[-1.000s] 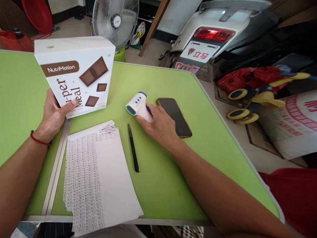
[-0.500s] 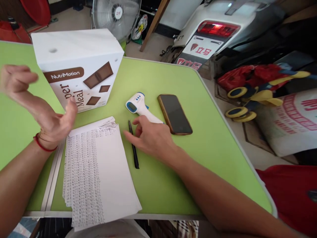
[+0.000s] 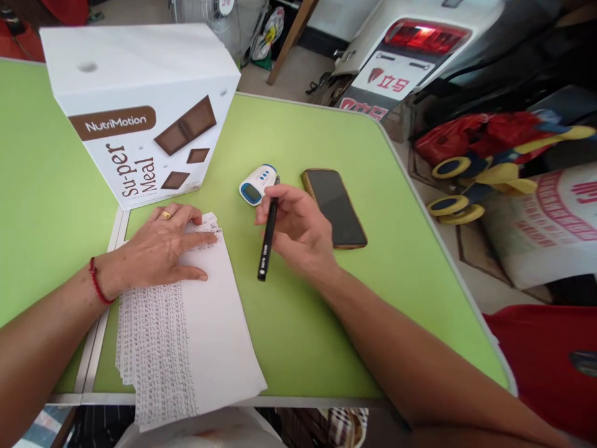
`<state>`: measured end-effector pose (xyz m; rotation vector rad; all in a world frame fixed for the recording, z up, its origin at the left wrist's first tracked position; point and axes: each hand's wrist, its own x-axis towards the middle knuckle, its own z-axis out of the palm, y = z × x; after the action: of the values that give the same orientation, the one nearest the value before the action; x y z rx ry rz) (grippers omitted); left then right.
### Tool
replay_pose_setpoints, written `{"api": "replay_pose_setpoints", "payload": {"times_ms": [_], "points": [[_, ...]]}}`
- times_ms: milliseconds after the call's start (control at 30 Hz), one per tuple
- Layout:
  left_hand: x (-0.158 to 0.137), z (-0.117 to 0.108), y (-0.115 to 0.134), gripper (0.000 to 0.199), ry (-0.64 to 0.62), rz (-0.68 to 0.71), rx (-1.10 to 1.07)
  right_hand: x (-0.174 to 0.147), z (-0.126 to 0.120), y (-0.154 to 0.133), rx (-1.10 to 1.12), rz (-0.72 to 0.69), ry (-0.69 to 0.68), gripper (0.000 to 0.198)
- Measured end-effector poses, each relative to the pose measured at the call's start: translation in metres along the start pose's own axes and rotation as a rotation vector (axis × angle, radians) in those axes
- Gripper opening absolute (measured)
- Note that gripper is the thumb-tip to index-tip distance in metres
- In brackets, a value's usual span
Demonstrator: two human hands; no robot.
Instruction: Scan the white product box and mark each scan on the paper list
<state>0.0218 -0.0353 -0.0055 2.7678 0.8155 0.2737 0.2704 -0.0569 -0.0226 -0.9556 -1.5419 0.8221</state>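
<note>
My left hand (image 3: 170,246) lies with fingers spread on the top of a stack of paper sheets (image 3: 224,336). Rows of handwriting fill the left part of the top sheet, and its right part is blank. Between the thumb and fingers of my right hand (image 3: 303,233) is a black pen (image 3: 267,242), lifted off the table and pointing down toward me. Behind that hand lies a white and blue infrared thermometer (image 3: 255,186), its handle hidden by my fingers. A dark phone in a brown case (image 3: 336,208) rests just right of it.
A white NutriMotion box (image 3: 140,149) stands behind the papers on the green table (image 3: 401,298). Beyond the table are a fan (image 3: 205,12), a white scooter (image 3: 373,56), a printed sack (image 3: 550,230) and a yellow-blue wheeled toy (image 3: 485,180). Something red (image 3: 550,361) sits at the right.
My left hand has come down from the air onto the papers. My right hand has picked the pen up off the table. The view has shifted slightly.
</note>
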Motion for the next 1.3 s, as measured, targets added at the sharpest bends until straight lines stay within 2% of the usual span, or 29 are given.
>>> {"api": "replay_pose_setpoints", "payload": {"times_ms": [67,133,200,267,433,500,633,800,1300], "points": [[0.0,-0.001,0.003,0.052,-0.019,-0.023,0.005,-0.005,0.008,-0.004,0.099,0.052,0.049,0.037],[0.0,-0.002,0.005,0.052,-0.039,-0.043,0.002,-0.012,0.017,-0.007,0.167,0.124,0.104,0.027],[0.001,-0.003,0.006,0.053,-0.051,-0.058,-0.003,-0.019,0.022,-0.009,0.199,0.206,0.097,0.028],[0.001,-0.003,0.006,0.054,-0.054,-0.067,-0.003,-0.023,0.024,-0.01,0.196,0.27,0.068,0.03],[0.002,-0.004,0.006,0.053,-0.05,-0.066,-0.007,-0.021,0.023,-0.01,0.143,0.386,0.068,0.006],[0.002,-0.004,0.005,0.052,-0.049,-0.067,-0.014,-0.019,0.024,-0.013,0.043,0.413,0.025,0.005],[0.001,-0.003,0.004,0.052,-0.041,-0.068,-0.012,-0.019,0.029,-0.017,-0.139,0.335,-0.002,0.007],[0.002,-0.002,0.005,0.051,-0.031,-0.064,0.003,-0.023,0.032,-0.014,-0.208,0.253,-0.01,0.009],[0.003,-0.005,0.008,0.051,-0.066,-0.09,0.018,-0.024,0.032,-0.014,-0.264,0.227,-0.065,0.008]]}}
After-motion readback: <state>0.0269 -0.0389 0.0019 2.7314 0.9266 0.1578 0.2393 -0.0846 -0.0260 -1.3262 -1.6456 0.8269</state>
